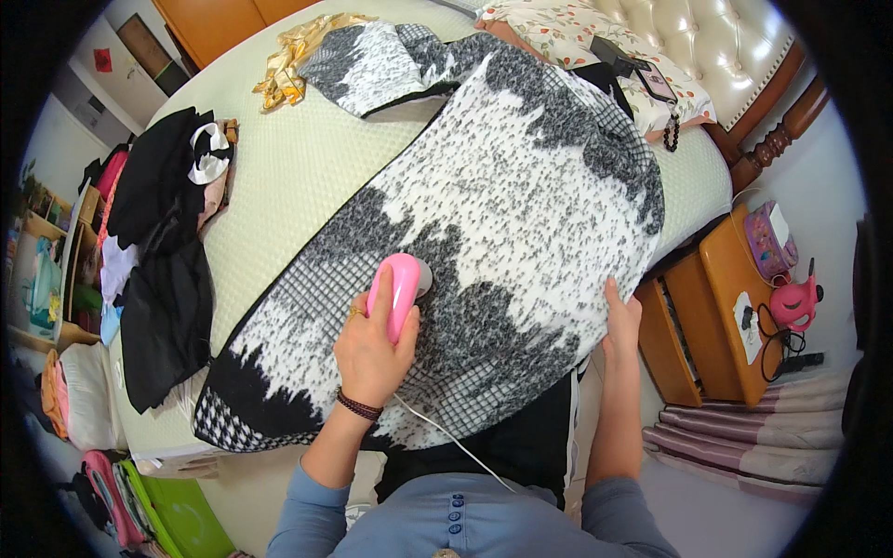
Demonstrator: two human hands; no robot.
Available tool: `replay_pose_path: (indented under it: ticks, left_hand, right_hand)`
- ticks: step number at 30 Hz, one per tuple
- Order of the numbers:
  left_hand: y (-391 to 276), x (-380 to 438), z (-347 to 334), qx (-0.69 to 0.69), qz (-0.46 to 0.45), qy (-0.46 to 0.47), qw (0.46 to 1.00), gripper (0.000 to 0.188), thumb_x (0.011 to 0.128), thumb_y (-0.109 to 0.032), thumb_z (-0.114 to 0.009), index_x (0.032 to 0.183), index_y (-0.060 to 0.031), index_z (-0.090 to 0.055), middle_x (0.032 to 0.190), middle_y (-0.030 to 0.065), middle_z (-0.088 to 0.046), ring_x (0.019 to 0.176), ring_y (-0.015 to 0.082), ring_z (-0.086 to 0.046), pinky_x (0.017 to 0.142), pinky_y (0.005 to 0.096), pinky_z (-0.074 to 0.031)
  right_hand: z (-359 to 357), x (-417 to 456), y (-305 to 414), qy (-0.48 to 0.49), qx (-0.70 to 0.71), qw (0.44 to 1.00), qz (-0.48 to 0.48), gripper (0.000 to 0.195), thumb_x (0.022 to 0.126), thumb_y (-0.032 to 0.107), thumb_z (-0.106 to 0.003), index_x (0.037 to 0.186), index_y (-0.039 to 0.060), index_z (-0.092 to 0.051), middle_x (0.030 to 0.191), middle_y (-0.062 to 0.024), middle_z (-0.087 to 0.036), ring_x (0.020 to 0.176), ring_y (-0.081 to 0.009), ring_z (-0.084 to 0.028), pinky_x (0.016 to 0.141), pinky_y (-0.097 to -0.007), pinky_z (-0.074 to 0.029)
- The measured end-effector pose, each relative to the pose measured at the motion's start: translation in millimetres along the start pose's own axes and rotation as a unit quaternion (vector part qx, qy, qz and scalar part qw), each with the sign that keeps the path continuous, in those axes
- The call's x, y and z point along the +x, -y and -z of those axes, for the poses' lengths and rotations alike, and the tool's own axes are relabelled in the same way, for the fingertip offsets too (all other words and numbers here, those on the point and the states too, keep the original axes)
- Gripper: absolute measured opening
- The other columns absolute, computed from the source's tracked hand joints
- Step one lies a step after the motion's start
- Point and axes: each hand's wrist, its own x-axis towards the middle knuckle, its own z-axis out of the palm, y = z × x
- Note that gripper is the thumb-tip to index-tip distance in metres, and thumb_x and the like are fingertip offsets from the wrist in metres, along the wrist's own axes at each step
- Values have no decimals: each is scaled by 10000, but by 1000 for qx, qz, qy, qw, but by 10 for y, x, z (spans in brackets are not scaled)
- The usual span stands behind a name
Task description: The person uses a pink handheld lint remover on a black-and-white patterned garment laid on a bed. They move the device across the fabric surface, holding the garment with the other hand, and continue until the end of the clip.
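A black, white and grey patterned knit garment (pixel 516 188) lies spread over the bed and hangs over its near edge towards my lap. My left hand (pixel 377 342) is closed around a pink handheld device (pixel 400 293), which looks like a fabric shaver, its pale round head against the cloth. A white cord (pixel 453 439) trails from it across my front. At the right, my right hand (pixel 621 317) pinches the garment's edge between thumb and fingers.
Black clothes (pixel 164 279) lie along the bed's left side, a gold satin cloth (pixel 293 59) at the far side. A floral pillow (pixel 551 28) holds a box and phone-like item. A wooden nightstand (pixel 739 307) with a pink kettle (pixel 795 303) stands right.
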Motion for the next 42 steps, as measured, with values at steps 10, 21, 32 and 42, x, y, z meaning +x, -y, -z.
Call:
replay_pose_path:
  ticks: [10,21,32,42]
  left_hand:
    - [-204,-262,186,-27,1,36,999,654,903,-264,-716,1497,-94,-500,1099,249,-682,872,396,-698,720,445,-565]
    - [-232,-596,167,-42,21,29,998,663,910,-285,-718,1493,-64,-492,1103,238,-659,776,381,-688,639,455,-548]
    - [87,-535,541,19,132,-76,988,619,939,-216,-703,1506,-80,-496,1147,222,-659,952,355,-684,789,404,-550]
    - [184,-521,630,16,132,-91,987,660,911,-226,-720,1512,-86,-486,1095,218,-665,902,343,-685,758,418,-555]
  right_hand:
    - [1441,-388,-248,-95,-270,956,62,407,1040,221,-576,1228,-136,-634,1174,-186,-698,1022,-241,-638,908,-377,-483]
    - [-311,-447,74,118,-480,740,455,421,979,98,-583,1376,-38,-539,1455,-236,-509,1401,-422,-428,1183,-504,-300]
    - [-1628,-991,-234,433,-421,573,554,540,966,369,-594,1348,-9,-546,1386,-171,-550,1340,-332,-476,1185,-504,-279]
    - [-1647,-1012,-181,458,-368,584,560,294,885,237,-702,1086,36,-626,1087,-120,-590,1024,-302,-557,956,-441,-420]
